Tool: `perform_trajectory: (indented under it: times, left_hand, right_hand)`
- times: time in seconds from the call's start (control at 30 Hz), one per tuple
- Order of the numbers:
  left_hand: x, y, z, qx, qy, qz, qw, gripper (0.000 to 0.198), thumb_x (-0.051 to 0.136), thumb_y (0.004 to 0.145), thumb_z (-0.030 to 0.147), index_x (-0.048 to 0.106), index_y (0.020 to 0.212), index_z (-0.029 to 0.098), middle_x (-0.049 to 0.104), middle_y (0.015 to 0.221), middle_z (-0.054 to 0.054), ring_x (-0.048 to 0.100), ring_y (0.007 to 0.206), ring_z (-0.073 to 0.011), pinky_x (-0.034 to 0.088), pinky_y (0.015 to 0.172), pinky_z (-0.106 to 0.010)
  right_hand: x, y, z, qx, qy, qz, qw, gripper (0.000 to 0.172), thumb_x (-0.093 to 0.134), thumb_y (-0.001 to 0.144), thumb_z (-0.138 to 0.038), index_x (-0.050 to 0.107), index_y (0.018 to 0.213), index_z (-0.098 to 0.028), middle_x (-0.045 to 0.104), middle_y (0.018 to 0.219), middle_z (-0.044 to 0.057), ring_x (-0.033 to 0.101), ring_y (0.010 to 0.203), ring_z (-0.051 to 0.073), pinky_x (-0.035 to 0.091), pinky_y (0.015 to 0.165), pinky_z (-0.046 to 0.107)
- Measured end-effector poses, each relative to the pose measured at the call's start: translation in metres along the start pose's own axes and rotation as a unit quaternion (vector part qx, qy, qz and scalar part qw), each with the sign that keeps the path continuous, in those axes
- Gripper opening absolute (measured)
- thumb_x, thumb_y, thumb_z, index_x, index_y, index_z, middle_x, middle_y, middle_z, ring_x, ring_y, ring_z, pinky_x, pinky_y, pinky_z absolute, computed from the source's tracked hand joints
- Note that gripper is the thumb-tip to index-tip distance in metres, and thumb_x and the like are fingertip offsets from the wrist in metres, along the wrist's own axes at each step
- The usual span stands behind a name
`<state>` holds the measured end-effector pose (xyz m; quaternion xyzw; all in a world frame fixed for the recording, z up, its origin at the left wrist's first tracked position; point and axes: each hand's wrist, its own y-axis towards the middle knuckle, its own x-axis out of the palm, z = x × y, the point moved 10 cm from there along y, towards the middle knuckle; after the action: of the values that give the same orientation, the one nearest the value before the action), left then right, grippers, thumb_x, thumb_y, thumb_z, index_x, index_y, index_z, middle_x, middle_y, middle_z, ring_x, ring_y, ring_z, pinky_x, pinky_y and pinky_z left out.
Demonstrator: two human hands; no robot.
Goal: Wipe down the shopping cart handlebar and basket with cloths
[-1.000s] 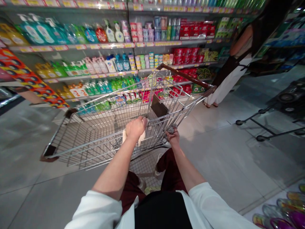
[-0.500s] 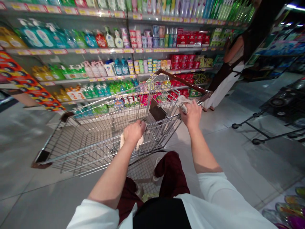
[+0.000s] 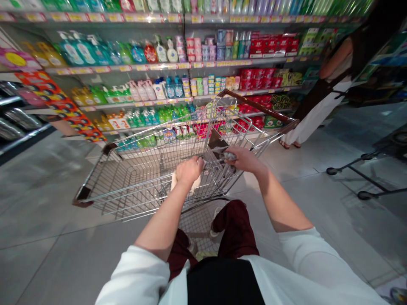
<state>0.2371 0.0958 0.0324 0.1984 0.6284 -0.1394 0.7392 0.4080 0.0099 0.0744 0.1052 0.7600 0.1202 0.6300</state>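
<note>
A wire shopping cart with a brown handle stands across in front of me. My left hand is closed at the cart's near top rail. Something cream-coloured, perhaps a cloth, shows on both sides of my left wrist; whether that hand holds it I cannot tell. My right hand is closed on a crumpled grey cloth, at the same rail near the child-seat end. A dark brown panel sits inside the cart behind the cloth.
Shelves of pump bottles, tubs and boxes line the far side. At right a person in white trousers faces the shelves. A wheeled dark rack stands on the right floor. An orange-red display strip juts out at left.
My right hand has slid left along the rail with the grey cloth, closer to my left hand. The view has shifted left, so the cart and shelves sit farther right.
</note>
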Motion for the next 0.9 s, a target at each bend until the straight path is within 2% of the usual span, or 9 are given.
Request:
perform_trajectory:
  times: [0.1, 0.17, 0.33, 0.4, 0.5, 0.6, 0.67, 0.8, 0.9]
  left_hand:
    - [0.0, 0.0, -0.001, -0.003, -0.005, 0.007, 1.0, 0.056, 0.02, 0.097, 0.048, 0.069, 0.103, 0.022, 0.074, 0.093, -0.013, 0.07, 0.092, -0.0325, 0.05, 0.077, -0.04]
    - [0.001, 0.0, -0.002, -0.005, -0.007, 0.008, 1.0, 0.054, 0.021, 0.097, 0.048, 0.069, 0.102, 0.023, 0.074, 0.092, -0.013, 0.07, 0.092, -0.0321, 0.05, 0.076, -0.04]
    - [0.002, 0.0, -0.002, 0.001, -0.004, 0.012, 1.0, 0.055, 0.02, 0.098, 0.048, 0.067, 0.104, 0.022, 0.074, 0.093, -0.014, 0.07, 0.092, -0.031, 0.05, 0.077, -0.039]
    - [0.001, 0.0, -0.001, 0.008, -0.004, 0.013, 1.0, 0.056, 0.018, 0.098, 0.048, 0.067, 0.104, 0.022, 0.073, 0.093, -0.014, 0.07, 0.092, -0.0313, 0.049, 0.076, -0.039]
    - [0.002, -0.002, -0.001, 0.009, -0.013, 0.009, 1.0, 0.055, 0.017, 0.099, 0.049, 0.065, 0.105, 0.022, 0.073, 0.096, -0.013, 0.069, 0.093, -0.0302, 0.049, 0.078, -0.038]
    - [-0.001, -0.009, -0.001, 0.013, -0.033, 0.022, 0.999, 0.054, 0.018, 0.1, 0.051, 0.063, 0.108, 0.022, 0.072, 0.101, -0.012, 0.068, 0.096, -0.0272, 0.047, 0.081, -0.035]
    - [-0.004, -0.015, -0.003, 0.019, -0.045, 0.034, 0.998, 0.052, 0.02, 0.1, 0.051, 0.061, 0.109, 0.022, 0.071, 0.104, -0.011, 0.067, 0.099, -0.0254, 0.046, 0.082, -0.033]
    - [-0.005, -0.022, -0.011, 0.016, -0.067, 0.023, 0.997, 0.051, 0.022, 0.1, 0.052, 0.059, 0.113, 0.021, 0.071, 0.107, -0.012, 0.066, 0.101, -0.0254, 0.045, 0.084, -0.033]
    - [0.0, -0.017, -0.019, -0.009, -0.097, -0.008, 0.995, 0.058, 0.02, 0.098, 0.059, 0.052, 0.127, 0.021, 0.072, 0.103, -0.011, 0.067, 0.1, -0.0277, 0.045, 0.084, -0.036]
  right_hand:
    - [-0.023, -0.003, 0.028, 0.109, -0.039, 0.072, 0.991, 0.034, 0.05, 0.093, -0.038, 0.063, 0.119, -0.022, 0.067, 0.116, 0.009, 0.059, 0.103, 0.025, 0.041, 0.083, 0.033]
    - [-0.019, -0.005, 0.02, 0.143, -0.081, 0.079, 0.983, 0.037, 0.049, 0.093, -0.044, 0.064, 0.116, -0.02, 0.067, 0.114, 0.012, 0.058, 0.106, 0.027, 0.039, 0.086, 0.036]
    - [0.022, 0.012, -0.05, 0.041, -0.083, -0.003, 0.996, 0.045, 0.037, 0.097, -0.053, 0.066, 0.112, -0.022, 0.07, 0.11, 0.011, 0.059, 0.106, 0.025, 0.039, 0.088, 0.035]
    - [0.028, 0.02, -0.058, 0.011, -0.067, -0.036, 0.997, 0.047, 0.035, 0.096, -0.055, 0.066, 0.112, -0.023, 0.071, 0.11, 0.009, 0.062, 0.103, 0.025, 0.041, 0.083, 0.034]
    - [0.025, 0.029, -0.029, 0.066, -0.047, -0.052, 0.995, 0.046, 0.038, 0.095, -0.056, 0.069, 0.106, -0.024, 0.073, 0.108, 0.009, 0.066, 0.097, 0.026, 0.044, 0.076, 0.033]
    - [0.021, 0.029, 0.005, 0.143, -0.025, -0.021, 0.989, 0.045, 0.04, 0.093, -0.056, 0.07, 0.102, -0.024, 0.074, 0.104, 0.01, 0.068, 0.094, 0.028, 0.046, 0.074, 0.035]
    - [0.022, 0.028, 0.015, 0.158, -0.012, -0.005, 0.987, 0.044, 0.041, 0.092, -0.057, 0.071, 0.099, -0.024, 0.074, 0.101, 0.011, 0.069, 0.093, 0.03, 0.047, 0.072, 0.036]
    - [0.024, 0.03, 0.016, 0.125, 0.022, -0.011, 0.992, 0.039, 0.05, 0.089, -0.055, 0.073, 0.094, -0.025, 0.075, 0.094, 0.01, 0.069, 0.089, 0.029, 0.049, 0.072, 0.037]
    - [0.026, 0.035, -0.003, 0.06, 0.089, -0.057, 0.993, 0.034, 0.061, 0.083, -0.047, 0.072, 0.109, -0.028, 0.075, 0.1, 0.004, 0.069, 0.091, 0.025, 0.051, 0.077, 0.034]
